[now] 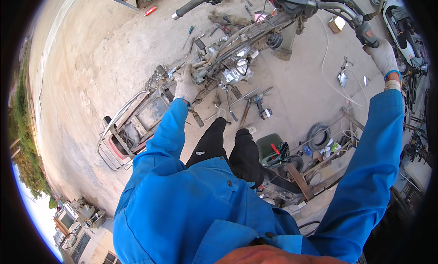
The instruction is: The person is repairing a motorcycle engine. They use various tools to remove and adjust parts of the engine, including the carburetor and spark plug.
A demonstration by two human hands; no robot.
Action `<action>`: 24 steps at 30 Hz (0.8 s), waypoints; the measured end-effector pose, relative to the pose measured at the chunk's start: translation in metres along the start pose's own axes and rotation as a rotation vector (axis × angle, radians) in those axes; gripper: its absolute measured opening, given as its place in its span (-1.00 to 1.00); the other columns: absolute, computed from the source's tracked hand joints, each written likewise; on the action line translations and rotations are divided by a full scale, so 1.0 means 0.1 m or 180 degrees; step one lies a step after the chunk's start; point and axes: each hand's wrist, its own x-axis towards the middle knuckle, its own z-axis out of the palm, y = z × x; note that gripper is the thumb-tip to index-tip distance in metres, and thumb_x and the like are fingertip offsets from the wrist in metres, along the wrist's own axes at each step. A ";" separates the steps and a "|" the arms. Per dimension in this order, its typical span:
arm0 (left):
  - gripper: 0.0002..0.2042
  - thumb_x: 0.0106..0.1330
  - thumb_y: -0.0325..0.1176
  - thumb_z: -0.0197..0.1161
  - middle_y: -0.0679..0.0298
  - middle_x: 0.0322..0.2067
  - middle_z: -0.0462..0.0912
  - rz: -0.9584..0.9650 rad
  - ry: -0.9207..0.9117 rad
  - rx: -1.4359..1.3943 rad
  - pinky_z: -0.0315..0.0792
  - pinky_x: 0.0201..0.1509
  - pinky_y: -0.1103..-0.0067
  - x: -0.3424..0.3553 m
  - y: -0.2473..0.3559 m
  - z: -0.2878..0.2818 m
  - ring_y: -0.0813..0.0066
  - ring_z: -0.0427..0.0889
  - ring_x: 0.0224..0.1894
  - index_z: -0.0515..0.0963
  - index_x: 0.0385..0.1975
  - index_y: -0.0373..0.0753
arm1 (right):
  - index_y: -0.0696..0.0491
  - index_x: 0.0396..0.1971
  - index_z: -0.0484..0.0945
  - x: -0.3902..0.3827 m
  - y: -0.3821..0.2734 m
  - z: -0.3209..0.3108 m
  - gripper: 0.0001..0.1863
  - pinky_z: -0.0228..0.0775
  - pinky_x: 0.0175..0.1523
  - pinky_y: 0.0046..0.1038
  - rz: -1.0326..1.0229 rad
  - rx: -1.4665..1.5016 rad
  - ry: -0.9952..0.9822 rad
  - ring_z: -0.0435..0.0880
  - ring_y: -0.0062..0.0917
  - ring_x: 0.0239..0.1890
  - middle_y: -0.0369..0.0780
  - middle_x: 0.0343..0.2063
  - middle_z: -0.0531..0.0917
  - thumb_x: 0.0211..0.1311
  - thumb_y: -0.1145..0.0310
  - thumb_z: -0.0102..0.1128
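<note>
A stripped motorcycle stretches diagonally before me, its bare frame [226, 47] and wiring uncovered. My left hand [185, 85], in a pale work glove, is closed on the frame just ahead of the rear section [153, 111]; some fingertips are hidden among the parts. At the upper right, my gloved right hand [382, 56] wraps round the right handlebar grip [366, 32]. The left handlebar grip [187, 8] has no hand on it. Shiny engine parts [237, 72] show under the middle of the frame.
A cordless power tool [263, 108], a hammer [245, 112] and a screwdriver [188, 35] lie on the concrete. A tyre [318, 136] and a dark green bin [270, 145] are near my legs. A white hose [326, 59] crosses the ground. A scooter [401, 31] stands far right.
</note>
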 end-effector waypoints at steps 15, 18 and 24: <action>-0.47 0.35 -0.26 0.51 0.21 -0.38 0.71 -0.1383 -0.1236 -0.3356 0.51 -0.53 0.52 -1.20 1.12 0.04 0.53 0.57 -0.56 0.50 0.20 -0.41 | 0.11 -0.11 0.82 -0.01 -0.08 -0.05 -0.54 0.63 0.16 -0.05 -0.0303 -0.0392 0.0165 0.80 0.07 0.00 0.15 -0.14 0.80 0.22 0.04 0.30; -0.54 0.42 -0.32 0.45 0.26 -0.36 0.70 -0.1526 -0.1295 -0.4302 0.46 -0.54 0.56 -1.45 1.55 0.26 0.58 0.53 -0.57 0.49 0.23 -0.30 | 0.07 -0.07 0.83 -0.07 -0.13 -0.06 -0.54 0.65 0.18 -0.06 -0.0184 -0.0360 0.0297 0.81 0.04 0.03 0.10 -0.08 0.82 0.26 0.03 0.27; -0.56 0.45 -0.39 0.39 0.22 -0.33 0.70 -0.1384 -0.0797 -0.4591 0.42 -0.53 0.60 -1.60 2.18 0.33 0.56 0.55 -0.55 0.43 0.26 -0.20 | 0.00 -0.02 0.81 -0.31 -0.19 -0.02 -0.57 0.69 0.16 -0.04 -0.0171 -0.0421 0.0776 0.84 -0.06 0.04 0.04 -0.11 0.85 0.35 0.01 0.26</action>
